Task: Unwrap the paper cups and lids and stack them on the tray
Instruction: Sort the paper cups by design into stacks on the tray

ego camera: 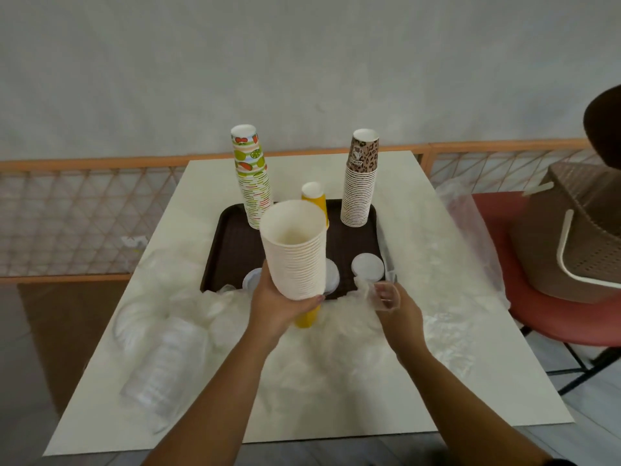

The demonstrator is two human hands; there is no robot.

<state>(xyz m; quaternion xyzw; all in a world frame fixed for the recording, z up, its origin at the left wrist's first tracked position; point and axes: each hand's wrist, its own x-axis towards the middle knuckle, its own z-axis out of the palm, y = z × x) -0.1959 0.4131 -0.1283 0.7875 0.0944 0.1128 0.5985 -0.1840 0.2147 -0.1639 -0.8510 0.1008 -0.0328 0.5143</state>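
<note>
Holding the white cup stack [295, 250] upright by its base, my left hand [275, 306] has fingers curled around it, just near the tray [353, 237]. My right hand [393, 302] pinches clear wrap [364, 287]. Free tray floor lies far, behind the stack.

Soft, even, rather dim light fills the scene, with no hard shadows; the brown tray [232, 250] is the darkest area and shows no glare. The wide-angle lens bows the railing [84, 163] and the white table [437, 297] outward toward the frame edges. Focus is soft overall, and the crumpled clear plastic wrap [336, 331] and the wrapped lids [158, 364] at lower left smear into pale, milky blur.
</note>
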